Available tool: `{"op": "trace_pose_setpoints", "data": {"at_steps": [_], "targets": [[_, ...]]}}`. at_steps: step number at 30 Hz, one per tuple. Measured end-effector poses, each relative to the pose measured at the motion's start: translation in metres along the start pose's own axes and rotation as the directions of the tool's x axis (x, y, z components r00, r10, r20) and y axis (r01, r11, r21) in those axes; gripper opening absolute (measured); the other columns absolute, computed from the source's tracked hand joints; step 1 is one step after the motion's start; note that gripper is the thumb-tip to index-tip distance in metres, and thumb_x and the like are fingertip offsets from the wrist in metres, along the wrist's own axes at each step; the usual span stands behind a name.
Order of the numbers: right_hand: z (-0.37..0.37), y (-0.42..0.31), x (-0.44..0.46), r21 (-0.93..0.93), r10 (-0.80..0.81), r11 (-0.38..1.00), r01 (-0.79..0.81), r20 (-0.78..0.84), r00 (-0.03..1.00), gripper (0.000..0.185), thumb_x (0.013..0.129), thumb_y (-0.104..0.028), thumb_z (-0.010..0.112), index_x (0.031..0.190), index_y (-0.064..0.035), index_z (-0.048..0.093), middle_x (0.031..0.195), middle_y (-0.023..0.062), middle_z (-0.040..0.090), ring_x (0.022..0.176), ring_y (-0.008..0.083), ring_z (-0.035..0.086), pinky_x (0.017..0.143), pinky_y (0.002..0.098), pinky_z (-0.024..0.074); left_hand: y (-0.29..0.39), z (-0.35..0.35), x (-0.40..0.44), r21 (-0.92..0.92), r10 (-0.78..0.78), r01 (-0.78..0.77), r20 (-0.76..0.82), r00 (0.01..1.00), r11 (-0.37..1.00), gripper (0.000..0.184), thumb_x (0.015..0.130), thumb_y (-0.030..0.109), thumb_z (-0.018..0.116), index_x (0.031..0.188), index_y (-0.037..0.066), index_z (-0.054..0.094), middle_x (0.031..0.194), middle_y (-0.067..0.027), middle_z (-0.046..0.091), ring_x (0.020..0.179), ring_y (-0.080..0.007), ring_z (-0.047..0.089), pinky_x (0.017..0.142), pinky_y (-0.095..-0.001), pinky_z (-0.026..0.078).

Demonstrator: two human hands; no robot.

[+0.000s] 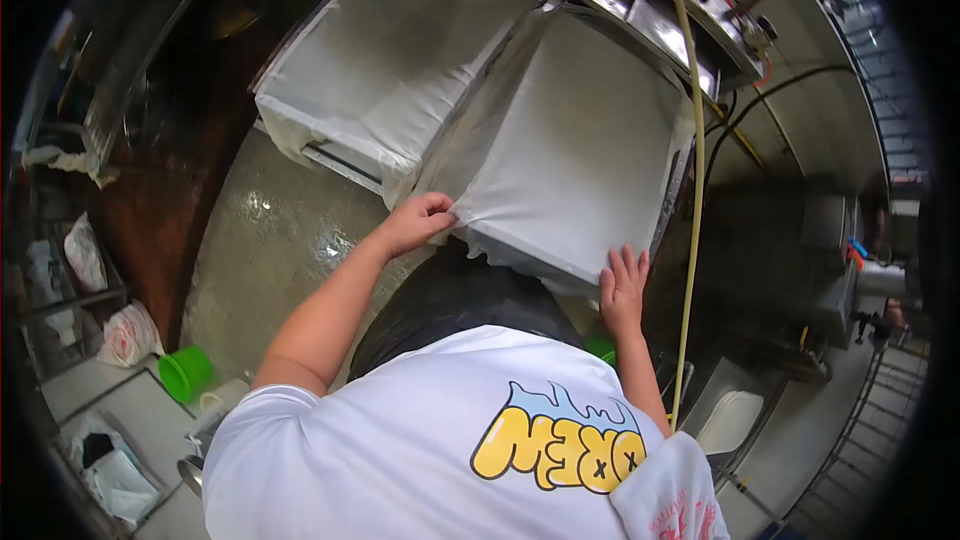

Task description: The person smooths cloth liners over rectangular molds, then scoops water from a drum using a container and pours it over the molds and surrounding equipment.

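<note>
Two metal trays draped with thin white cloth stand side by side in front of me. My left hand (418, 222) pinches the cloth at the near left corner of the right tray (580, 140). Against that tray's near right corner rests my right hand (624, 290), its fingers spread on the cloth edge. The left tray (390, 50) is covered too, and its cloth hangs over the near rim. Folds of cloth bunch in the gap between the two trays.
A yellowish hose (697, 160) runs down just right of the right tray. Metal equipment (650, 30) lines the far side. At lower left are a green bucket (186, 373) and a shelf with bags (130, 333). The floor (250, 240) looks wet.
</note>
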State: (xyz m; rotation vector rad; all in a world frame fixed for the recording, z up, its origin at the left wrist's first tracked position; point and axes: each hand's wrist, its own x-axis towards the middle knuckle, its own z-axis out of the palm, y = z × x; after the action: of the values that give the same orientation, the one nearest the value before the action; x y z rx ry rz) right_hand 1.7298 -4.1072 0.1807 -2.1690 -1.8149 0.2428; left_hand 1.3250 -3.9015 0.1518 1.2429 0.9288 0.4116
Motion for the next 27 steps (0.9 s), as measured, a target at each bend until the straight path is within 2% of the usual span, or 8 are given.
{"op": "trace_pose_setpoints", "data": {"at_steps": [6, 10, 12, 14, 18, 20, 26, 27], "targets": [[-0.015, -0.025, 0.019, -0.166, 0.025, 0.986, -0.017, 0.051, 0.998, 0.038, 0.104, -0.024, 0.061, 0.136, -0.0033, 0.064, 0.148, 0.0223, 0.057, 0.148, 0.0496, 0.040, 0.122, 0.0544, 0.0336, 0.021, -0.017, -0.024, 0.066, -0.028, 0.037, -0.138, 0.990, 0.997, 0.020, 0.099, 0.019, 0.065, 0.107, 0.002, 0.072, 0.095, 0.0022, 0.067, 0.089, -0.0081, 0.058, 0.080, -0.0270, 0.048], [-0.011, -0.096, 0.084, 0.232, -0.171, 0.952, 0.200, -0.140, 0.975, 0.032, 0.097, -0.013, 0.072, 0.126, -0.0004, 0.065, 0.127, 0.0229, 0.066, 0.118, 0.0441, 0.063, 0.103, 0.0494, 0.0503, 0.004, -0.019, -0.011, -0.040, -0.012, 0.008, -0.105, 0.994, 0.999, 0.021, 0.101, 0.020, 0.063, 0.104, 0.002, 0.073, 0.094, 0.0009, 0.067, 0.089, -0.0096, 0.058, 0.080, -0.0284, 0.049], [0.000, -0.137, 0.123, 0.445, -0.303, 0.849, 0.287, -0.036, 0.952, 0.034, 0.097, -0.012, 0.072, 0.128, -0.0005, 0.064, 0.124, 0.0248, 0.066, 0.117, 0.0439, 0.063, 0.098, 0.0465, 0.0534, 0.000, -0.020, -0.001, -0.125, -0.059, 0.050, -0.075, 0.995, 0.991, 0.023, 0.102, 0.022, 0.063, 0.104, 0.002, 0.073, 0.094, 0.0005, 0.067, 0.090, -0.0104, 0.059, 0.080, -0.0290, 0.049], [0.009, -0.178, 0.147, 0.544, -0.338, 0.797, 0.263, 0.042, 0.940, 0.036, 0.095, -0.014, 0.074, 0.128, -0.0013, 0.064, 0.126, 0.0250, 0.064, 0.116, 0.0434, 0.063, 0.096, 0.0461, 0.0544, 0.010, -0.010, 0.012, 0.151, 0.023, 0.005, -0.185, 0.983, 0.989, 0.026, 0.104, 0.028, 0.064, 0.107, 0.003, 0.072, 0.095, 0.0004, 0.067, 0.089, -0.0124, 0.060, 0.080, -0.0290, 0.049], [0.031, -0.200, 0.153, 0.465, -0.357, 0.844, 0.268, 0.112, 0.927, 0.045, 0.090, -0.016, 0.077, 0.130, -0.0020, 0.062, 0.132, 0.0238, 0.059, 0.116, 0.0432, 0.062, 0.098, 0.0464, 0.0540, 0.023, 0.008, 0.045, -0.023, 0.171, -0.181, -0.231, 0.958, 0.983, 0.027, 0.105, 0.032, 0.066, 0.110, 0.006, 0.071, 0.092, 0.0019, 0.065, 0.084, -0.0100, 0.057, 0.077, -0.0264, 0.047], [0.035, -0.194, 0.152, 0.500, -0.365, 0.826, 0.258, 0.127, 0.922, 0.047, 0.091, -0.016, 0.077, 0.133, -0.0020, 0.060, 0.133, 0.0242, 0.059, 0.119, 0.0437, 0.061, 0.100, 0.0469, 0.0531, 0.024, 0.009, 0.055, -0.401, -0.099, 0.105, 0.036, 0.994, 0.910, 0.022, 0.105, 0.031, 0.066, 0.107, 0.010, 0.069, 0.087, 0.0046, 0.061, 0.077, -0.0058, 0.051, 0.069, -0.0240, 0.042], [0.048, -0.179, 0.140, 0.548, -0.388, 0.792, 0.269, 0.112, 0.915, 0.056, 0.091, -0.016, 0.077, 0.140, -0.0024, 0.053, 0.139, 0.0257, 0.057, 0.128, 0.0457, 0.057, 0.108, 0.0494, 0.0492, 0.030, 0.000, 0.056, -0.298, -0.109, 0.145, 0.134, 0.985, 0.944, 0.019, 0.101, 0.031, 0.071, 0.095, 0.014, 0.067, 0.080, 0.0089, 0.053, 0.069, -0.0034, 0.043, 0.060, -0.0249, 0.035], [0.044, -0.177, 0.139, 0.523, -0.413, 0.795, 0.308, 0.095, 0.906, 0.057, 0.091, -0.016, 0.077, 0.141, -0.0027, 0.053, 0.140, 0.0260, 0.057, 0.129, 0.0459, 0.056, 0.110, 0.0499, 0.0484, 0.035, -0.001, 0.054, -0.242, -0.130, 0.154, 0.114, 0.985, 0.958, 0.019, 0.101, 0.029, 0.070, 0.097, 0.011, 0.068, 0.085, 0.0067, 0.057, 0.076, -0.0054, 0.048, 0.067, -0.0258, 0.040]]}}
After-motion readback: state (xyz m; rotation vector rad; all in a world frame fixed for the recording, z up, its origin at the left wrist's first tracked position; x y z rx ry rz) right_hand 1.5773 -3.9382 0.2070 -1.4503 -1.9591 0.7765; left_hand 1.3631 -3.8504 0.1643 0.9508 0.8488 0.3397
